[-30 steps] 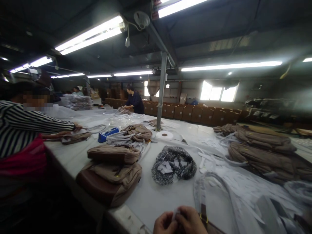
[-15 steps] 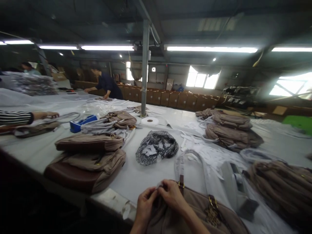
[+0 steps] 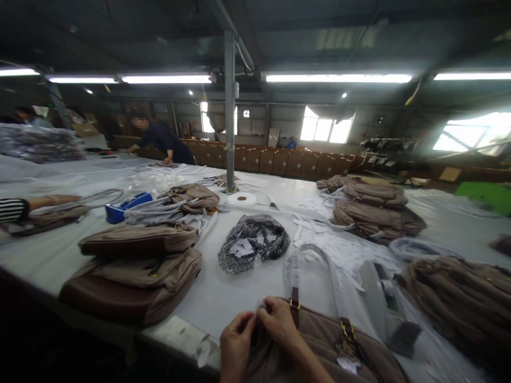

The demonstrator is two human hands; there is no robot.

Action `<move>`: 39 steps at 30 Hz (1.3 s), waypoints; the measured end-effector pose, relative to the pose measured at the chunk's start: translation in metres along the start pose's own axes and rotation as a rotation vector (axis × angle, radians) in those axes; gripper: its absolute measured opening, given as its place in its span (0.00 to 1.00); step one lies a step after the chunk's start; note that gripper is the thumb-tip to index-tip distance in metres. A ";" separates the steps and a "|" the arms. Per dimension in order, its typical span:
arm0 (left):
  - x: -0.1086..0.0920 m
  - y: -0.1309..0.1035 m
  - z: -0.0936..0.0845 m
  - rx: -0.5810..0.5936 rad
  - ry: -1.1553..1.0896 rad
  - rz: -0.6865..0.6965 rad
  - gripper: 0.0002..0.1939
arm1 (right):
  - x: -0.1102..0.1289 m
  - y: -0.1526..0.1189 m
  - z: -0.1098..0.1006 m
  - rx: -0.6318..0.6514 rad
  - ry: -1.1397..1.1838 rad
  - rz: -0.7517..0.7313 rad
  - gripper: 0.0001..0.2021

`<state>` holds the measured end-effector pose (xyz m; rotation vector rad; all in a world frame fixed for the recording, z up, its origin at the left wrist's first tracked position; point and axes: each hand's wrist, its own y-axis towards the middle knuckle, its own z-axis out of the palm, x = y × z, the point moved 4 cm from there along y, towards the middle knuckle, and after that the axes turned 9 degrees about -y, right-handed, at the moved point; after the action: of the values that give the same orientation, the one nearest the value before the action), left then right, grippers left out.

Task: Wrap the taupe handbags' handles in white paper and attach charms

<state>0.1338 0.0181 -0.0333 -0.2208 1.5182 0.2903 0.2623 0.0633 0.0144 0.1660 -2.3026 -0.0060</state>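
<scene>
A taupe handbag with brown leather tabs and gold buckles lies in front of me at the table's near edge. Its handle, wrapped in white, stands up behind it. At the bag's left end, my right hand is closed in a pinch on a small whitish piece. Close beside it, my left hand has thumb and fingertips pressed together over the bag's edge; what they hold is too small to make out. A gold chain with a pale tag hangs from the right buckle.
Stacked taupe bags stand left and right. A speckled cloth pouch holds white slips. A grey tape dispenser is right of my bag; a blue dispenser is farther left. A post rises from the table. Co-workers stand beyond.
The view has shifted slightly, so most things sit a little farther left. My left fingertips have drawn slightly away from the right ones. The right hand keeps its pinch.
</scene>
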 end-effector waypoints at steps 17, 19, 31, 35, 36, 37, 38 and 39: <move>-0.008 -0.010 0.001 0.147 0.229 0.178 0.15 | -0.009 -0.003 0.002 0.086 0.286 0.019 0.09; -0.008 -0.005 -0.001 0.160 0.194 0.105 0.15 | -0.008 -0.004 0.002 0.123 0.338 -0.001 0.11; -0.026 0.001 0.010 0.278 0.204 0.108 0.15 | -0.013 -0.007 0.004 0.094 0.443 0.023 0.22; -0.021 0.001 0.009 0.270 0.198 0.108 0.17 | -0.028 -0.021 -0.045 -0.103 0.364 0.095 0.26; -0.019 0.001 0.007 0.275 0.193 0.102 0.18 | -0.038 -0.028 -0.070 -0.193 0.300 0.101 0.25; -0.017 0.002 0.006 0.280 0.189 0.092 0.18 | -0.049 -0.037 -0.099 -0.294 0.220 0.105 0.24; -0.013 0.003 0.004 0.278 0.189 0.075 0.19 | -0.062 -0.047 -0.131 -0.411 0.131 0.123 0.23; -0.009 0.006 0.002 0.274 0.195 0.055 0.20 | -0.078 -0.058 -0.163 -0.533 0.047 0.161 0.23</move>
<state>0.1331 0.0238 -0.0238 0.0111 1.7394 0.1034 0.4414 0.0228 0.0634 -0.2887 -2.1779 -0.5203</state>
